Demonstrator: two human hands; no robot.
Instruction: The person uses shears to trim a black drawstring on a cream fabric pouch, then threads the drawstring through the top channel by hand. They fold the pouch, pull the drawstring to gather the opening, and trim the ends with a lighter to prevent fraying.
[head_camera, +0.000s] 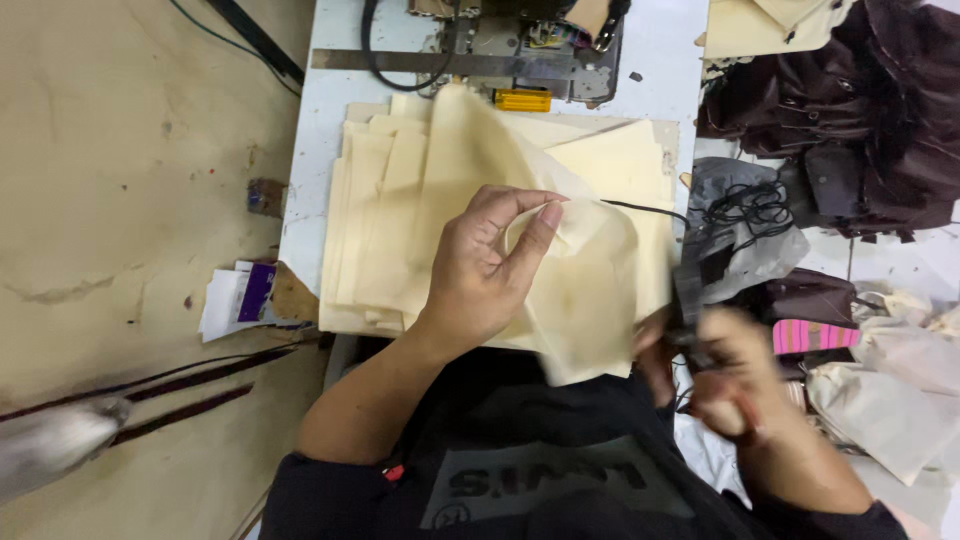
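Left hand (480, 275) pinching the top edge of a cream fabric piece (585, 295) between thumb and fingers, lifted above the stack of cream pieces (375, 220) on the white bench (310, 140). Piece hanging from that grip down and rightward, long axis slanting toward the right hand (720, 375). Right hand blurred, clenched on a dark tool (690, 290), pointing upward just beside the piece's right edge.

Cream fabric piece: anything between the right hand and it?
Nothing visible. The left hand pinches the cream fabric piece by its upper edge, above the stack of cream pieces. The right hand, blurred, holds something dark at the piece's right edge; the gap between them looks open.
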